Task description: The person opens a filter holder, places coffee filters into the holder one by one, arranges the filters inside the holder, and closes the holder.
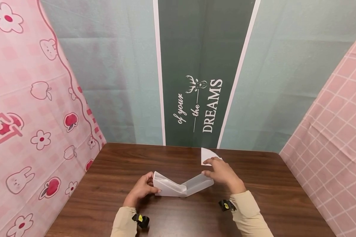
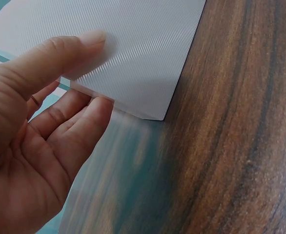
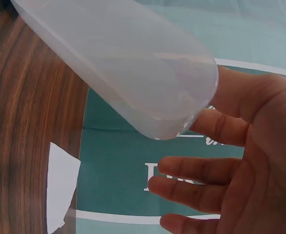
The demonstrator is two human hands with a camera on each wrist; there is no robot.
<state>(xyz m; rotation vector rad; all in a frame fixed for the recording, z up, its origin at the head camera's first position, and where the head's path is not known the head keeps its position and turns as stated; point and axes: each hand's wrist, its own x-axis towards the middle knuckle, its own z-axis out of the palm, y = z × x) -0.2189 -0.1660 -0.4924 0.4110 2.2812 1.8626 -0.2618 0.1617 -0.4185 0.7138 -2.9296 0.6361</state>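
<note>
A white translucent plastic case (image 1: 169, 191) stands opened in a wide V on the table, its two halves joined at the middle. My left hand (image 1: 142, 187) grips the left half's outer end; in the left wrist view its thumb lies on the finely ribbed face (image 2: 148, 53), with fingers under the edge. At the other end, my right hand (image 1: 223, 172) holds the clear lid (image 1: 199, 185) by its rounded tip. In the right wrist view, thumb and index finger pinch that lid (image 3: 128, 58), while the other fingers are spread. Something thin and whitish shows inside the left half.
A white piece of paper (image 1: 208, 156) lies near the table's back edge, partly behind my right hand. The brown wooden table (image 1: 121, 164) meets a green curtain (image 1: 192, 49) at the back. Pink patterned cloths (image 1: 41, 108) hang at both sides.
</note>
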